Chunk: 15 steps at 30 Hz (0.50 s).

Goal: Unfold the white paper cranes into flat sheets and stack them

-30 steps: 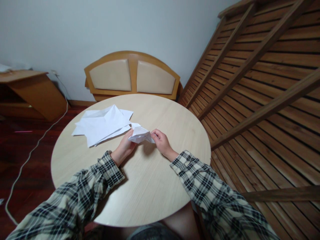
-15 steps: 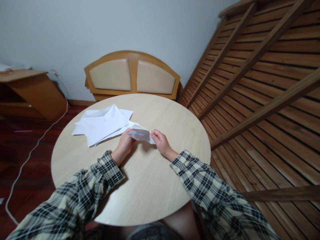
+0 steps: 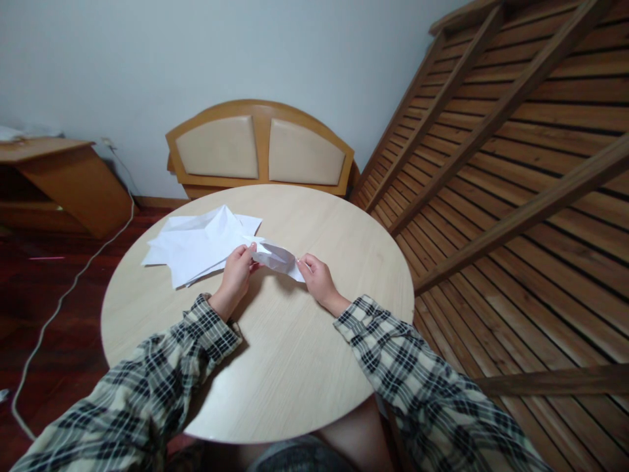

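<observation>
A small folded piece of white paper (image 3: 276,257) is held between my two hands, just above the round table (image 3: 295,354). My left hand (image 3: 239,267) pinches its left end, thumb on top. At the other end, the fingertips of my right hand (image 3: 314,276) grip the right corner. The paper has creases and an open fold along its upper side. To the left and behind my left hand lies a pile of creased white paper sheets (image 3: 196,242), overlapping one another on the tabletop.
Behind the table stands a wooden headboard (image 3: 263,147) with two cream panels. Wooden slats (image 3: 511,170) lean along the right side. At the left are a wooden desk (image 3: 63,177) and a white cable (image 3: 73,282) running over the dark red floor.
My left hand has shifted slightly left and up, its thumb now on top of the paper. The fold looks opened wider. My right hand has barely moved.
</observation>
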Motion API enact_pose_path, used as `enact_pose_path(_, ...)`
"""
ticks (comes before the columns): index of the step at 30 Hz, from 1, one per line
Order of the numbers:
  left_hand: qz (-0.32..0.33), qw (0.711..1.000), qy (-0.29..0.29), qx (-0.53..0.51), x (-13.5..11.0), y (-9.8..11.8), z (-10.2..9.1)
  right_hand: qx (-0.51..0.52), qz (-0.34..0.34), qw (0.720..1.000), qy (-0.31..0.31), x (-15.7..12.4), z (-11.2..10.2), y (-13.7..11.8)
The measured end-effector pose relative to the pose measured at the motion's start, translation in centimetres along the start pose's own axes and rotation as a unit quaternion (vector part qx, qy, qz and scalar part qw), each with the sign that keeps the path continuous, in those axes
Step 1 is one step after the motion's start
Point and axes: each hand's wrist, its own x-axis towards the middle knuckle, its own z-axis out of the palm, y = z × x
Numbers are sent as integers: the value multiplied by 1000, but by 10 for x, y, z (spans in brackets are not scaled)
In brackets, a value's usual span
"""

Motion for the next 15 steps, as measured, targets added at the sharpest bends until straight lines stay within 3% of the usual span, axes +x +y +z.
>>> enact_pose_path(3,19,1000,11,-1,2,2,-3,-30,-9,1000,4,0,0,-1)
enact_pose_path(9,28,999,13,19,6,8,-8,-28,-27,997,-62,-1,-2,-5)
enact_pose_path(15,38,998,45,9,13,10,-14,2,-22,998,-53,2,-9,-4)
